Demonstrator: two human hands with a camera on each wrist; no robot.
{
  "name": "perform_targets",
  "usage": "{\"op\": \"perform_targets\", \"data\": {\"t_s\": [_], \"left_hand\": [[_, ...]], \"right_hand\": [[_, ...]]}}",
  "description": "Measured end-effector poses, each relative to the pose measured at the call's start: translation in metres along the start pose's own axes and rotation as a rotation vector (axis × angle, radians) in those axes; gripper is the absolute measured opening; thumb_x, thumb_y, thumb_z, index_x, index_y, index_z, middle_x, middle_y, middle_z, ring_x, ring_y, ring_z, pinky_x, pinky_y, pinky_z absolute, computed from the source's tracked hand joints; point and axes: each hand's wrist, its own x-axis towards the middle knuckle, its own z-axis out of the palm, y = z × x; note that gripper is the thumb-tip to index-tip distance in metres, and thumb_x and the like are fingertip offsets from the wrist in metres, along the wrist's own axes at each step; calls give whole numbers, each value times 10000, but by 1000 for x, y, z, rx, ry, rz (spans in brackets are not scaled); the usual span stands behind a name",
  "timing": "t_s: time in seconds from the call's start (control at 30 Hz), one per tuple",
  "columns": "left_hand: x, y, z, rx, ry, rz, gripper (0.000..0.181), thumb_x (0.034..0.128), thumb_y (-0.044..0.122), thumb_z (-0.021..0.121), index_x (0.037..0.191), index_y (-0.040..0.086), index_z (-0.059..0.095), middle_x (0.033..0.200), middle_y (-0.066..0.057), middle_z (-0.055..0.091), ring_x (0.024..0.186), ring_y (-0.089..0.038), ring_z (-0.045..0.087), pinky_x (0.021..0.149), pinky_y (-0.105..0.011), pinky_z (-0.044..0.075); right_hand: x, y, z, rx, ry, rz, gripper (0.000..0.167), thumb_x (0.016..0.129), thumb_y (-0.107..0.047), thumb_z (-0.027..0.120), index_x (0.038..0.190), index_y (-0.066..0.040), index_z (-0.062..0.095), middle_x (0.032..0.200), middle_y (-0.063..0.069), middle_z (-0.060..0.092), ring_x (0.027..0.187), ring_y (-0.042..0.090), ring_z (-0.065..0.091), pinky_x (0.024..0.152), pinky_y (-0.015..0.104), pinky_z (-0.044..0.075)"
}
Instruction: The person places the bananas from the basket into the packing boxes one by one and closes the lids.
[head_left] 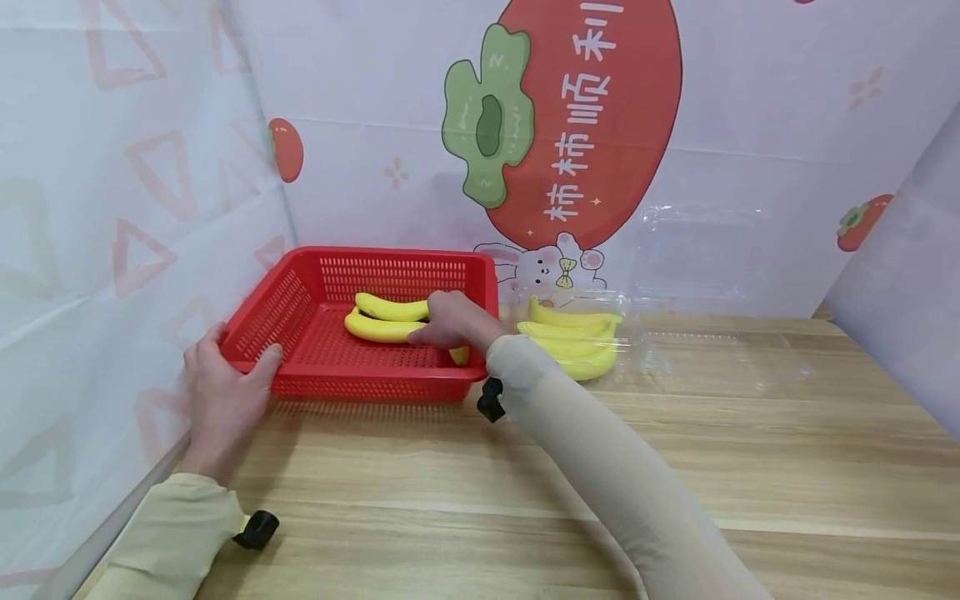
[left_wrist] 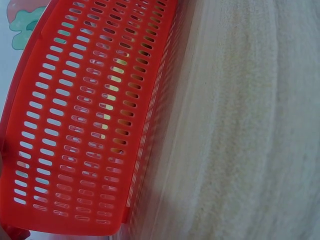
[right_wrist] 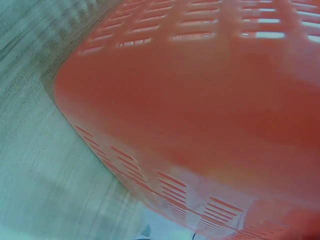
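Observation:
A red perforated plastic basket [head_left: 375,383] stands on the table at the left. My left hand [head_left: 227,400] grips its near-left corner, thumb over the rim; most of the fingers are behind the wall. Inside the basket lie yellow bananas [head_left: 382,329]. My right hand [head_left: 452,321] reaches over the near-right rim and holds the bananas at their right end, thumb on the near side and fingers beyond. Part of a banana [head_left: 459,356] shows below this hand. Both wrist views are filled mostly by the basket wall [left_wrist: 85,115], with yellow glimpsed through the slots; the right fingers are hidden there.
Right of the basket sits a clear plastic clamshell box [head_left: 637,337] with its lid raised, holding several more bananas [head_left: 573,342]. A printed cloth [head_left: 375,200] hangs behind the wooden table [head_left: 420,508], and another stands close along the left side.

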Motion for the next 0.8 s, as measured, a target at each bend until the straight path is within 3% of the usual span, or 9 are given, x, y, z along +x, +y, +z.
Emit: {"op": "perform_targets", "data": {"t_s": [0.5, 0.6, 0.73, 0.8], "left_hand": [[0, 1, 0, 1, -7, -2, 908, 1031, 447, 585, 1713, 106, 92, 1676, -225, 235, 1477, -403, 345, 1180, -622, 418], [0, 1, 1, 1, -5, 1, 907, 1029, 448, 588, 1712, 107, 98, 1672, -224, 241, 1470, -398, 352, 1172, -620, 425], [0, 1, 0, -1, -6, -4, 909, 1029, 449, 589, 1713, 110, 95, 1671, -225, 239, 1472, -398, 349, 1170, -620, 431], [0, 1, 0, -1, -7, -5, 908, 1030, 447, 588, 1713, 109, 93, 1670, -226, 237, 1474, -400, 346, 1173, -621, 429]], "right_hand": [[3, -2, 0, -95, -13, 40, 481, 885, -358, 856, 1265, -164, 635, 1111, 28, 694, 995, 181, 669, 899, 284, 618], [12, 1, 2, -101, -16, 45, 511, 866, -343, 873, 1285, -157, 648, 1129, 35, 708, 1004, 191, 686, 913, 304, 627], [39, 12, 10, -134, 3, 50, 572, 820, -344, 914, 1307, -164, 675, 1114, 36, 722, 961, 211, 684, 856, 315, 636], [41, 13, 12, -150, 9, 40, 585, 818, -326, 916, 1326, -156, 678, 1123, 36, 724, 962, 212, 680, 842, 312, 636]]}}
